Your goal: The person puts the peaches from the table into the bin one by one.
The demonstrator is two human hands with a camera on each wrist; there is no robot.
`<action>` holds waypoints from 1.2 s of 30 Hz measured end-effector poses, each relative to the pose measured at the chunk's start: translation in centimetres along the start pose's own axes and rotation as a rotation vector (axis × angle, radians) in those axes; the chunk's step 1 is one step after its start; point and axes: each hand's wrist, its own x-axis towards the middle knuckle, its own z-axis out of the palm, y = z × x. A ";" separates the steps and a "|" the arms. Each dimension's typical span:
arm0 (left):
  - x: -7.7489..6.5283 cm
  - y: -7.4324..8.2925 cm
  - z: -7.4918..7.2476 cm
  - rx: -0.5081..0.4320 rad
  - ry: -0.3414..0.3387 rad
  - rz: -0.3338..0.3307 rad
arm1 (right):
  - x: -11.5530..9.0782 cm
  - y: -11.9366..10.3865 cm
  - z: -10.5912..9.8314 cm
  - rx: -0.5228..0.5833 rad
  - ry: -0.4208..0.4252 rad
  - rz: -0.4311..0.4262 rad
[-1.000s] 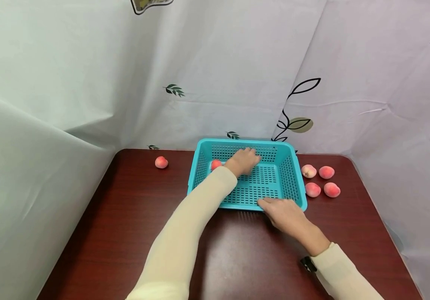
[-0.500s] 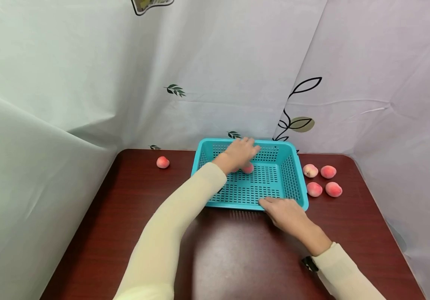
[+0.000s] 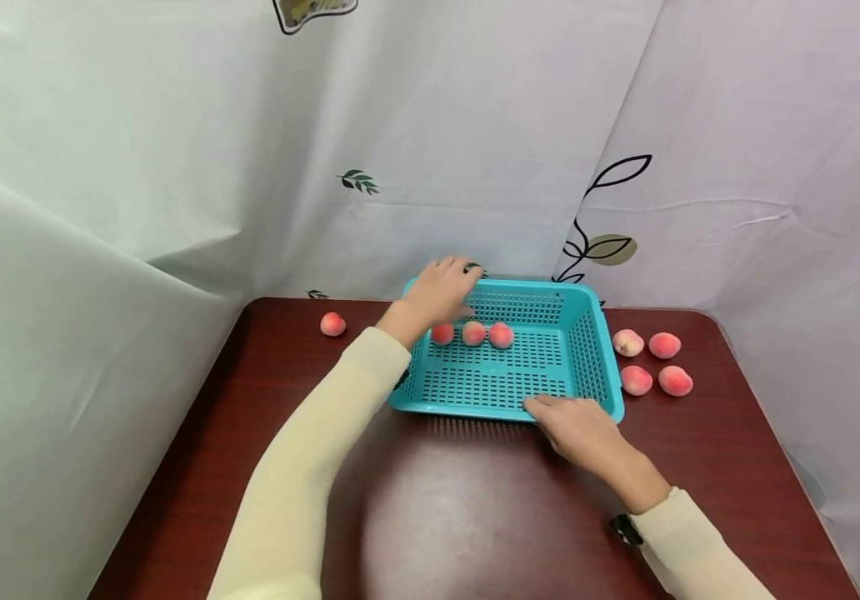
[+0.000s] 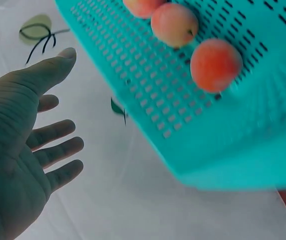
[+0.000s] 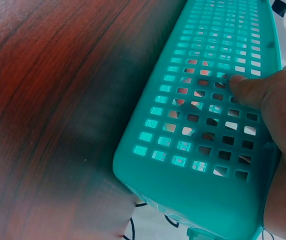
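A turquoise plastic basket stands on the table with three peaches in a row inside: one near the left, a middle peach and a right peach. My left hand is over the basket's back left corner, holding nothing. In the left wrist view its fingers are spread apart, off to the side of the rim. My right hand grips the front rim near the right corner. Its thumb presses on the outside wall in the right wrist view, the other fingers hidden over the rim.
A single peach lies on the dark red-brown table left of the basket. Several more peaches sit together by its right side. A whitish curtain with leaf prints hangs right behind the table's back edge.
My left hand has come up and left from inside the basket to its back left corner. Three peaches now show in the basket where one showed. My right hand has stayed on the rim.
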 end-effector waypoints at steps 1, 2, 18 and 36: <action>-0.2 -0.4 -0.1 -0.012 0.011 -0.011 | 0.0 0.0 0.0 -0.001 0.000 0.003; -0.5 -0.7 -0.2 -0.026 0.021 -0.025 | -0.1 0.0 0.0 -0.001 -0.001 0.005; -6.9 -5.4 1.4 -0.141 0.160 -0.185 | -0.5 0.2 0.1 -0.006 -0.002 0.012; -13.6 -8.7 7.6 -0.167 0.213 -0.310 | -0.2 0.0 0.1 -0.011 0.014 0.003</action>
